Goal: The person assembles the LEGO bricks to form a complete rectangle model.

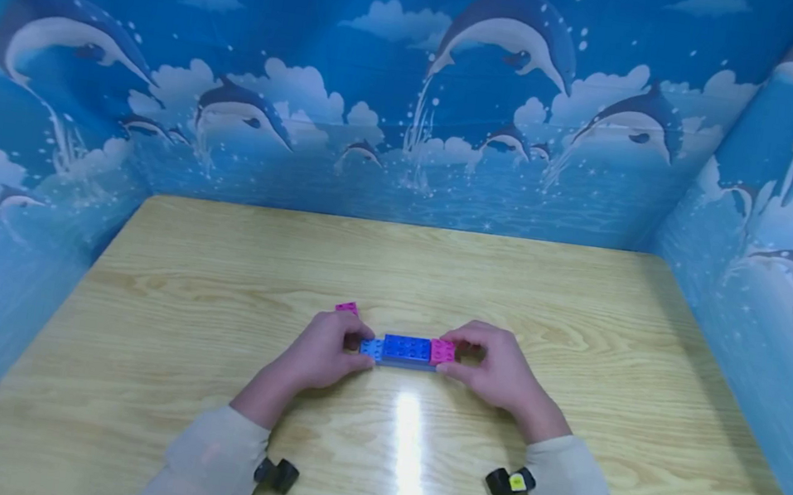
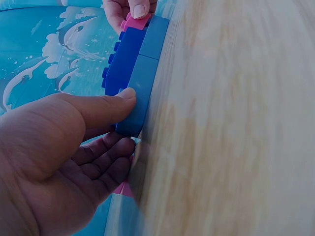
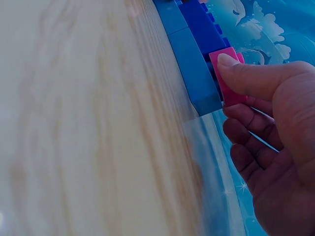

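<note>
Two light blue bricks (image 2: 140,81) stand end to end on the table as a bottom row. On top of their middle sits a dark blue brick (image 1: 406,348) with studs. My left hand (image 1: 326,349) pinches the left light blue brick (image 1: 371,350) at its end between thumb and fingers. At the other end, my right hand (image 1: 501,367) holds a small pink brick (image 3: 229,81) by its sides, beside the dark blue one. A thin dark gap shows between this pink brick and the light blue brick (image 3: 197,73) below it in the right wrist view.
Another pink brick (image 1: 347,308) lies just behind my left hand, partly hidden by it. The wooden table (image 1: 215,257) meets a dolphin-print cloth wall (image 1: 355,108) at the back and sides. Light glares off the table's front middle.
</note>
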The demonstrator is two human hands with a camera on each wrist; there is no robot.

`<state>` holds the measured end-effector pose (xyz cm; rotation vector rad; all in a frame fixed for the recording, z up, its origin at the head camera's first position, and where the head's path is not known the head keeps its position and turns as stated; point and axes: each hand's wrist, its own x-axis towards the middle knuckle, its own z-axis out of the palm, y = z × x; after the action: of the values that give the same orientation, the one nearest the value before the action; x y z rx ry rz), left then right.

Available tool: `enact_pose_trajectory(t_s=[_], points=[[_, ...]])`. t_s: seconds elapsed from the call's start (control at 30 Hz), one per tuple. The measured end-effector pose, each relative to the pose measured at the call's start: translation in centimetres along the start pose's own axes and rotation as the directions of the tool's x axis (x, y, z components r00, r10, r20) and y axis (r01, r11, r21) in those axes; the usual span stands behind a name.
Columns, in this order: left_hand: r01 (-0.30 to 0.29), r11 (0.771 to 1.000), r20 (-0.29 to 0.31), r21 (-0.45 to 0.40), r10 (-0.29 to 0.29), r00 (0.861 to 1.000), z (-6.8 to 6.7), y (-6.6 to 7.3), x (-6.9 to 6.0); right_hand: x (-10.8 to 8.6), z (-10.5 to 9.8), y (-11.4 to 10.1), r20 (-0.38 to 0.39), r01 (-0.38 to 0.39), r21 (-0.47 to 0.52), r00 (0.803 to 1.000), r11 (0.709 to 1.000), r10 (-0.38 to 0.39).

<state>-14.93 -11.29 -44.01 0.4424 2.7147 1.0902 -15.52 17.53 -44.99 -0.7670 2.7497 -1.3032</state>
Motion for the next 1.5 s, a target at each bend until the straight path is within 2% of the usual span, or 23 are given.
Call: enact_pose_trajectory(t_s=[0.2, 0.43, 0.9, 1.17, 1.5], points=[[0.01, 1.0, -0.001, 0.003, -0.01, 1.0, 0.0, -0.1, 0.1, 0.0, 0.0, -0.4, 0.023, -0.034, 0.028, 0.999, 0.999, 0.033], [0.026, 1.0, -0.007, 0.009, -0.026, 1.0, -0.1, 0.1, 0.2, 0.2, 0.1, -0.7, 0.018, -0.035, -0.01, 0.999, 0.999, 0.035], [0.026, 1.0, -0.008, 0.017, -0.026, 1.0, -0.8, 0.7, 0.4, 0.5, 0.3, -0.5, -0.031, 0.038, -0.031, 0.999, 0.999, -0.039], [0.041, 0.999, 0.018, 0.003, -0.041, 0.999, -0.5, 0.7, 0.2, -0.4, 1.5, 0.1, -0.096, -0.088, 0.032, 0.991, 0.996, 0.091], [0.029, 0.999, 0.02, 0.044, -0.03, 0.999, -0.2, 0.7, 0.1, -0.5, 1.8, 0.6, -0.1, -0.1, 0.056, 0.989, 0.993, 0.105]])
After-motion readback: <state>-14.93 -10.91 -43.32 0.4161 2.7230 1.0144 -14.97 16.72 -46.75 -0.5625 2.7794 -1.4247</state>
